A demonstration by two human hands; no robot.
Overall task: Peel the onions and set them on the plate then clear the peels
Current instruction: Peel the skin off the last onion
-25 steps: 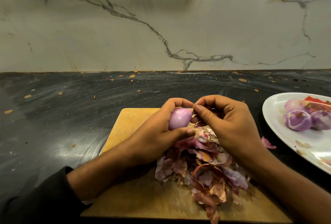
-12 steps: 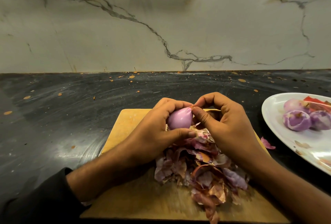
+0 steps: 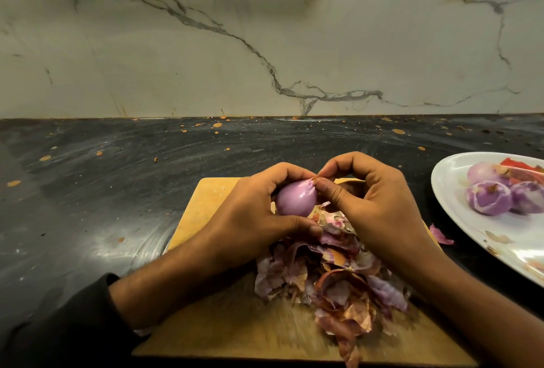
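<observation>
We find the task well advanced but not complete. Three peeled purple onions (image 3: 490, 197) lie together on the white oval plate (image 3: 450, 188) at the right edge of the counter, beside a red item we cannot identify. A fourth onion, a smooth pink-purple bulb (image 3: 294, 201), is held just above the far end of the pale wooden cutting board (image 3: 212, 200).

The left hand (image 3: 259, 220) grips this bulb, fingers curled over its top and thumb under it. The right hand (image 3: 371, 205) has thumb and forefinger pressed together on a wisp of dry skin at the bulb's pointed tip; the rest of its fingers are curled. The visible face of the bulb is already glossy and bare, so we judge only the tip remnant is left to strip. We cannot see the far side.

A large heap of papery purple and brown peels (image 3: 338, 279) lies on the board beneath the hands. One stray purple peel (image 3: 440, 235) rests on the dark speckled countertop (image 3: 117, 191) between board and plate, and a few flecks of skin lie on the plate itself.

Outstanding, in our judgement: finish this bulb, set it on the plate, then clear all peels. We see no unpeeled onions in view.
</observation>
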